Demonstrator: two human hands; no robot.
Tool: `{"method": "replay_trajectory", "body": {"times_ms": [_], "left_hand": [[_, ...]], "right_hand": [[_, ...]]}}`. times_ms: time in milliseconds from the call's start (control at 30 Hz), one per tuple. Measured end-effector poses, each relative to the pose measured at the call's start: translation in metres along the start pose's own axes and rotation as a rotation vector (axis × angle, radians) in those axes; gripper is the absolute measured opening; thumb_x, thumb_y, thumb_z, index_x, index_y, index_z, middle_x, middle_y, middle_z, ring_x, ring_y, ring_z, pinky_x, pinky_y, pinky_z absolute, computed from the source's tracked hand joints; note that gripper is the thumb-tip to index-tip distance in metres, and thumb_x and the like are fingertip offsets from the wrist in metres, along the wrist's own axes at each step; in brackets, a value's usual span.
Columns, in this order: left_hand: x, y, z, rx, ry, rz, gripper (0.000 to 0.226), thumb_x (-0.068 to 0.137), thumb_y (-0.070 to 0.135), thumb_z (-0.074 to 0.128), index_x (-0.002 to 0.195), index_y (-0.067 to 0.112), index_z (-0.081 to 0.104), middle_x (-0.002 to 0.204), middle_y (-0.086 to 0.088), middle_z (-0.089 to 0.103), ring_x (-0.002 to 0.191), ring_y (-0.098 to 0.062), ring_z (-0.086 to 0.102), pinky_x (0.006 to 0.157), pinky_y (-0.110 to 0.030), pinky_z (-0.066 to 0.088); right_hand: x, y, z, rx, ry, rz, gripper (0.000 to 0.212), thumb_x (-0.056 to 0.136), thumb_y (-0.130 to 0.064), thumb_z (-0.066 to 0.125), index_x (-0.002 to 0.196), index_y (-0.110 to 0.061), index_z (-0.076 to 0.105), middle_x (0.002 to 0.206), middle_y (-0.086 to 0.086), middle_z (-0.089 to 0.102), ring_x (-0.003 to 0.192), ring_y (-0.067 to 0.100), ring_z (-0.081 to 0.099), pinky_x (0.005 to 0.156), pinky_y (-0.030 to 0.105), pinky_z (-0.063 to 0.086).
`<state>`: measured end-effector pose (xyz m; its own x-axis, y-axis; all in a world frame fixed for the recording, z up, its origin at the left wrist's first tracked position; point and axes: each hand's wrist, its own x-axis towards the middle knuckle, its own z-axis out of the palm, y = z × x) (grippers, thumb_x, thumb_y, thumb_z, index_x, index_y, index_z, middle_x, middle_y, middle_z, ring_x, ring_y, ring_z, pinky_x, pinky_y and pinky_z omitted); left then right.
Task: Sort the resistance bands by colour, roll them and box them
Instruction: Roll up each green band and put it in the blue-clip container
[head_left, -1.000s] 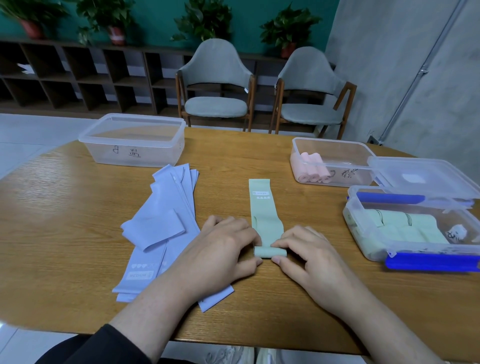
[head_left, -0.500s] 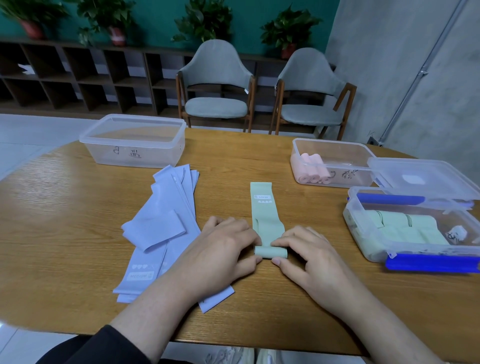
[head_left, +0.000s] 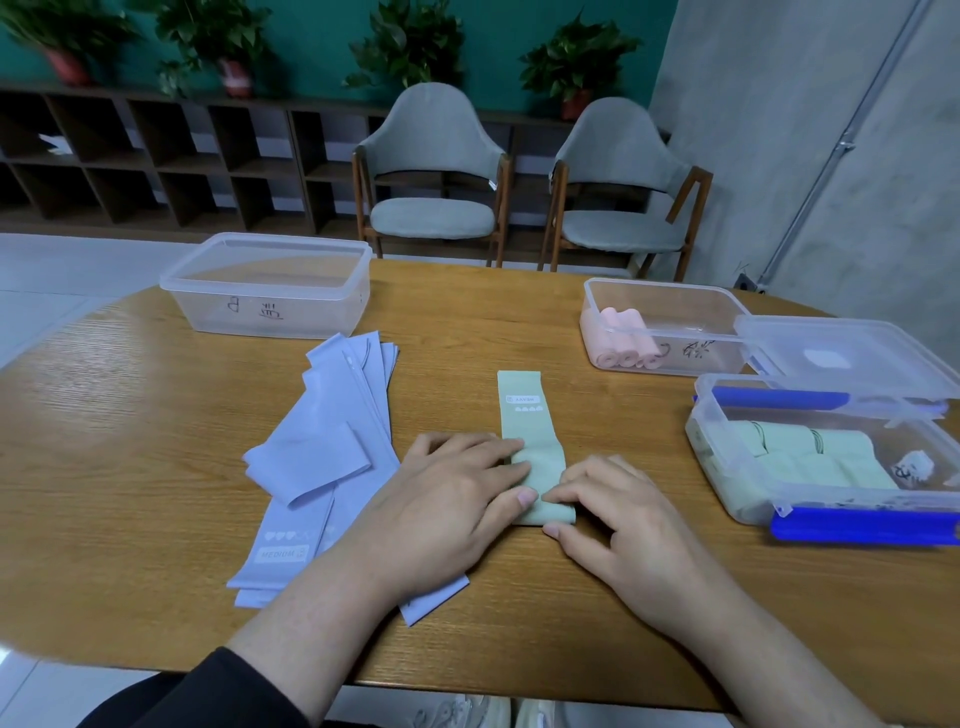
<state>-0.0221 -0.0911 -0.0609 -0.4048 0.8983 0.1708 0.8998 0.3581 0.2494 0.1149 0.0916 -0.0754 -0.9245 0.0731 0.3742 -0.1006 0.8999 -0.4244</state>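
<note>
Green resistance band (head_left: 531, 431) lies lengthwise on the round wooden table (head_left: 130, 415), its near end rolled up between a person's two hands. Left hand (head_left: 447, 499) and right hand (head_left: 618, 525) each pinch the roll with curled fingertips. Blue bands (head_left: 322, 457) lie fanned out just to the left, partly under the left wrist. Beyond them stands an empty clear box (head_left: 270, 283); at right, one box (head_left: 660, 327) holds pink rolls (head_left: 623, 338), another (head_left: 826, 452) green rolls (head_left: 810, 454).
</note>
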Motion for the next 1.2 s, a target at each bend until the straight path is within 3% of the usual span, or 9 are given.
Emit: {"method": "replay_trajectory", "body": {"times_ms": [367,600,867,1100,1200], "left_hand": [[0.0023,0.0006,0.0025,0.014,0.014,-0.129,0.071,0.096,0.065,-0.001,0.131,0.046,0.058,0.153,0.020,0.045,0.142,-0.003,0.033,0.111,-0.037,0.025],[0.0032,-0.0014,0.0043,-0.010,0.014,-0.142,0.068,0.096,0.066,0.001,0.128,0.047,0.058,0.152,0.021,0.045,0.142,-0.002,0.032,0.111,-0.037,0.025],[0.0041,-0.0023,0.0044,-0.024,0.010,-0.122,0.068,0.096,0.066,0.003,0.124,0.044,0.060,0.150,0.021,0.046,0.141,-0.002,0.033,0.111,-0.040,0.026],[0.0042,-0.0023,0.0034,-0.033,-0.003,-0.126,0.070,0.094,0.068,0.001,0.126,0.044,0.058,0.150,0.023,0.045,0.140,0.001,0.032,0.112,-0.039,0.025],[0.0040,-0.0025,0.0037,-0.038,0.000,-0.124,0.068,0.095,0.068,0.003,0.128,0.044,0.057,0.149,0.024,0.046,0.139,0.002,0.032,0.111,-0.038,0.025]], "right_hand": [[0.0013,0.0014,0.0004,0.034,0.011,0.030,0.025,0.090,-0.049,0.057,0.107,-0.034,0.069,0.101,-0.025,0.058,0.101,0.003,0.053,0.090,0.037,0.046],[0.0032,0.0022,0.0011,-0.008,-0.012,0.052,0.038,0.090,-0.054,0.050,0.113,-0.032,0.070,0.103,-0.024,0.053,0.105,0.004,0.051,0.094,0.039,0.044],[0.0017,0.0025,-0.0008,-0.020,-0.052,0.040,0.026,0.096,-0.050,0.051,0.116,-0.041,0.064,0.107,-0.028,0.055,0.109,-0.002,0.049,0.094,0.024,0.034],[0.0039,0.0030,0.0019,-0.031,-0.032,0.063,0.029,0.092,-0.050,0.058,0.118,-0.040,0.066,0.105,-0.028,0.051,0.107,0.001,0.048,0.095,0.030,0.038],[0.0031,0.0021,0.0009,-0.048,-0.049,0.062,0.031,0.095,-0.051,0.049,0.118,-0.039,0.066,0.104,-0.026,0.049,0.106,0.001,0.047,0.095,0.029,0.037]]}}
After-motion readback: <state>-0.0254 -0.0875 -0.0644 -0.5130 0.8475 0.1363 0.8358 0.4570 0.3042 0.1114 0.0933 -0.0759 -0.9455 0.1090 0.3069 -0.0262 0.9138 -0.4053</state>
